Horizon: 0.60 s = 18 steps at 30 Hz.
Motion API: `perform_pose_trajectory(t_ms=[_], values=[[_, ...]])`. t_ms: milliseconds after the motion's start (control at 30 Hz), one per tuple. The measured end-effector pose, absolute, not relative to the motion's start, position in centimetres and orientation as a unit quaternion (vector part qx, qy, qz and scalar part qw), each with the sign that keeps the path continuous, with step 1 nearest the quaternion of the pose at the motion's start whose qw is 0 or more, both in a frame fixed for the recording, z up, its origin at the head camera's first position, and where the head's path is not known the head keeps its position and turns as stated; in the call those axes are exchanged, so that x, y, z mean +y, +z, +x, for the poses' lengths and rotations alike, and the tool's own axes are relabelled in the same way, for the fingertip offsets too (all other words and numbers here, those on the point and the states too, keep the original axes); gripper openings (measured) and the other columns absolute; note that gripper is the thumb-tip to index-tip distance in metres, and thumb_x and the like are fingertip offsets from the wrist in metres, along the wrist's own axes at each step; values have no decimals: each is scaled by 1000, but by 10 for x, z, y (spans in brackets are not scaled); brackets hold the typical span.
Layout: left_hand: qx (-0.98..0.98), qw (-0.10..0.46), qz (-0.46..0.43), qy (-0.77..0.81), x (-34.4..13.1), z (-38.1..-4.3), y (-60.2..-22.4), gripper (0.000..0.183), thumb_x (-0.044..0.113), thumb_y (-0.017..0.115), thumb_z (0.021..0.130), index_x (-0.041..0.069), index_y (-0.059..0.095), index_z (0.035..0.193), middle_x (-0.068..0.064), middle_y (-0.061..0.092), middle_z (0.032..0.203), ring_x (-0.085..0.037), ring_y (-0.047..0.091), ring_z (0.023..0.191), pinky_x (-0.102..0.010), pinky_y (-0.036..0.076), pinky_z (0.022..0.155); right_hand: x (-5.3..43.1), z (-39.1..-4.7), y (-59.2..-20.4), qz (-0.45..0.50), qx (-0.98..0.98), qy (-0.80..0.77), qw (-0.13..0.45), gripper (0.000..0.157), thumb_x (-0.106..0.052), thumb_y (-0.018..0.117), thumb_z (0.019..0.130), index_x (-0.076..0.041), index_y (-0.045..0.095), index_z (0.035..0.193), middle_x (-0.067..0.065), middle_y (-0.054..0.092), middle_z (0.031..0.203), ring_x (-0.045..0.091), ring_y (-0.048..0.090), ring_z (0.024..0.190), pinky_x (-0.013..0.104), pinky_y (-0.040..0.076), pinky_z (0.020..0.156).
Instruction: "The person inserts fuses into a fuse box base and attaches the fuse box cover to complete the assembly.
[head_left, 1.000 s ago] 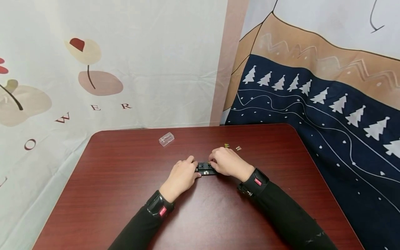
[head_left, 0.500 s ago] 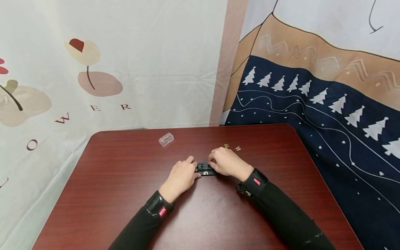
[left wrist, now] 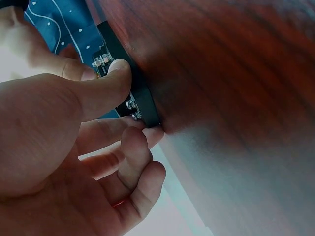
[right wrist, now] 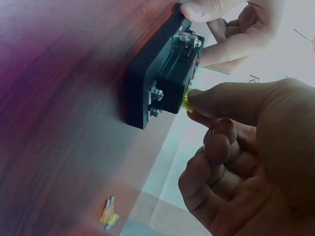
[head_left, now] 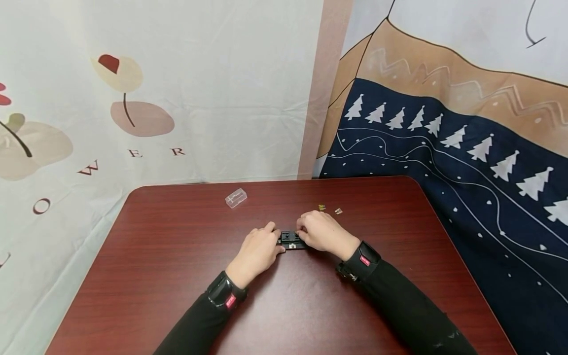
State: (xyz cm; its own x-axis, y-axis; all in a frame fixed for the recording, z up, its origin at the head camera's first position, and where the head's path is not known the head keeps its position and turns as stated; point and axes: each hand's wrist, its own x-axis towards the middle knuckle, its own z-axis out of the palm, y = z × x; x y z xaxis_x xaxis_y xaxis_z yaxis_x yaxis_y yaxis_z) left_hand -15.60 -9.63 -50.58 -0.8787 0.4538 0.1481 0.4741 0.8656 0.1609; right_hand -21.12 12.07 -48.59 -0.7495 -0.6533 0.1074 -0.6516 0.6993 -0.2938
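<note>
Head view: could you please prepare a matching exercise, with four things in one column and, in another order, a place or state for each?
Things
1. Clear plastic box
2. Black block
3. Left hand
4. Right hand

Places or states
A. Pinches a yellow piece
B. Between the two hands
C. Near the far edge of the table
D. Grips one end of the block

Right pairs
1-C, 2-B, 3-D, 4-A

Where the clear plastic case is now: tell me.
In the head view, the clear plastic case lies near the far edge of the table, left of centre, beyond the left hand.
</note>
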Motion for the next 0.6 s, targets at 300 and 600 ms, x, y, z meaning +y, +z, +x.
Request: perform_pose_trajectory(t_ms=[300, 600], values=[[-965, 43, -240, -94, -95, -156, -508, 38, 37, 81, 91, 5, 76, 112, -6, 59, 100, -32, 69, 77, -46, 57, 78, 138, -212, -491, -337, 920, -201, 1, 8, -18, 77, 93, -18, 85, 95, -7, 73, 89, 13, 70, 85, 38, 59, 78], [-966, 41, -233, -101, -96, -156, -506, 39, 37, 80, 92, 5, 76, 114, -6, 59, 100, -31, 68, 77, -45, 55, 78, 163, -221, -494, -250, 944, -215, -14, 7, -17, 77, 93, -15, 84, 93, -1, 80, 92, 16, 70, 81, 41, 59, 74]])
